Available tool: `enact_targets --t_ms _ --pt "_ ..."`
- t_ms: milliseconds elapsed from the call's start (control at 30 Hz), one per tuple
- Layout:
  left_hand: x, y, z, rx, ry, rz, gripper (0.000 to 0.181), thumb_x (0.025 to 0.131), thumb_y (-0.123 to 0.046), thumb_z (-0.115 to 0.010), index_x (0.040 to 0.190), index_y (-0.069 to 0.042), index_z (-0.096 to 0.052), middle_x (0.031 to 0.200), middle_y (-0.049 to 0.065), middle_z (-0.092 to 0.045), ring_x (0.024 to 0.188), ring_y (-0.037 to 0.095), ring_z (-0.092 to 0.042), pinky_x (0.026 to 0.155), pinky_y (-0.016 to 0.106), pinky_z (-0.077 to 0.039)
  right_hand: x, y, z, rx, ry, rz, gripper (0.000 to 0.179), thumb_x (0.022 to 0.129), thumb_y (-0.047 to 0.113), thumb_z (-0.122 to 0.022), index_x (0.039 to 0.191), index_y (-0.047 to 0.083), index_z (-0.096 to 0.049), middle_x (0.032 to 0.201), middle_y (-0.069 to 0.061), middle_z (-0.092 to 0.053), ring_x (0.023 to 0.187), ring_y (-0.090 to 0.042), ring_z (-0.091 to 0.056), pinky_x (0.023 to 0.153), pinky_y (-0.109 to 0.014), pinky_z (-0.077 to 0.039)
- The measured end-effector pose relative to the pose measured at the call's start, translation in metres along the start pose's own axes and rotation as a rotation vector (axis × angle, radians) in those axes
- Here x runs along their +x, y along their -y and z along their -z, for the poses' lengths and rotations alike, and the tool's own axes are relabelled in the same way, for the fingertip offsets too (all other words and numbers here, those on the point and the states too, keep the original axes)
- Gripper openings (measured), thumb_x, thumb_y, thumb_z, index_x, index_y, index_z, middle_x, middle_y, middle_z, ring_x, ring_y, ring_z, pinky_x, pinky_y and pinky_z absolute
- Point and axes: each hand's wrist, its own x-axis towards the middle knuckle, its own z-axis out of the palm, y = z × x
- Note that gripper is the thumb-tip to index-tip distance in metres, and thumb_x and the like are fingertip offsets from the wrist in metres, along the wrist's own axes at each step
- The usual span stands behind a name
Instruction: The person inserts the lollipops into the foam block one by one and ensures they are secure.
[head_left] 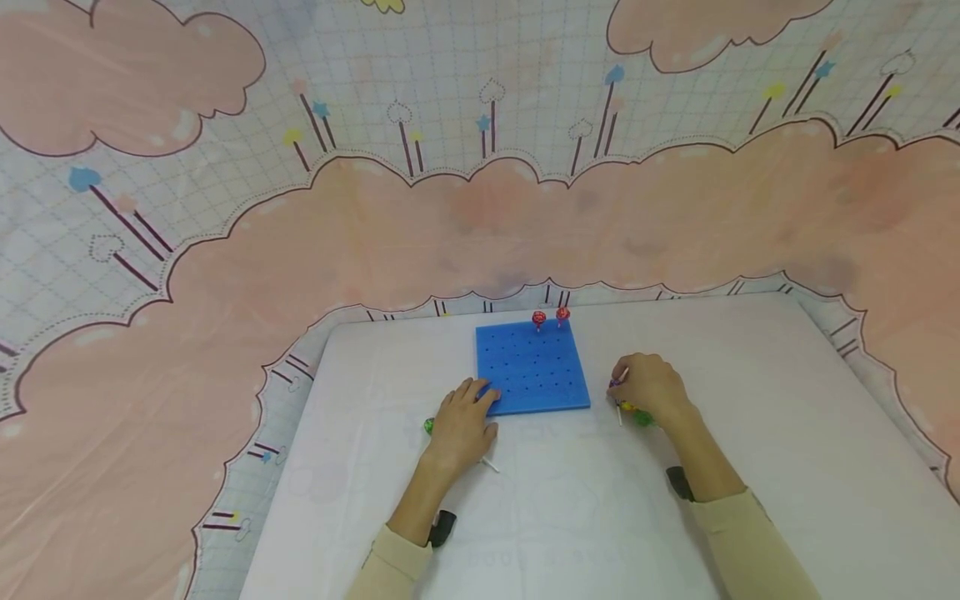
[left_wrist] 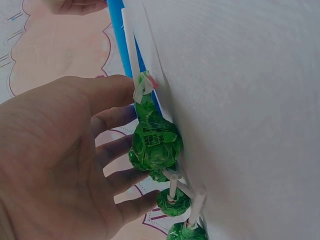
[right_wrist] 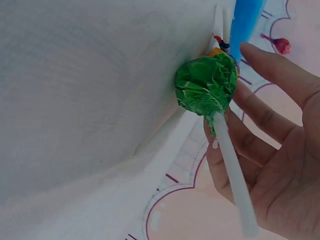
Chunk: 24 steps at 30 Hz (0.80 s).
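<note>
My left hand point(head_left: 459, 429) is low over the table beside the near left corner of a blue board point(head_left: 532, 362) with rows of holes. Its fingers are spread beside several green-wrapped lollipops point(left_wrist: 156, 147); whether they touch is unclear. My right hand point(head_left: 651, 385) is right of the board, fingers loosely bent around a small group of lollipops. In the right wrist view, a green lollipop point(right_wrist: 206, 85) lies nearest, its white stick towards the camera, and a yellow one point(right_wrist: 216, 51) is partly hidden behind it. Thumb and forefinger are apart, with no clear grip.
Two red lollipops point(head_left: 538, 318) stand upright at the board's far right edge. The board lies on a white-covered table point(head_left: 570, 517). Behind the table hangs a cloth point(head_left: 480, 225) with pink clouds. Dark bands point(head_left: 442, 528) are around both wrists.
</note>
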Motion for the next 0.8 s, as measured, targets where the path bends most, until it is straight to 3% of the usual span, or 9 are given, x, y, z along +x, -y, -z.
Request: enact_targets --t_ms 800 --pt "-0.0007 -0.0003 0.0023 -0.002 0.005 -0.004 0.048 0.096 -0.022 -0.075 0.142 -0.013 -0.063 0.156 0.013 -0.05 0.148 0.039 -0.042 0.118 0.057 -0.038 0.0051 -0.0047 -0.0075 0.032 -0.048 0.042 0.017 0.089 0.018 -0.083 0.095 0.005 -0.074 0.086 -0.008 -0.071 0.08 -0.026 -0.06 0.069 -0.037 -0.054"
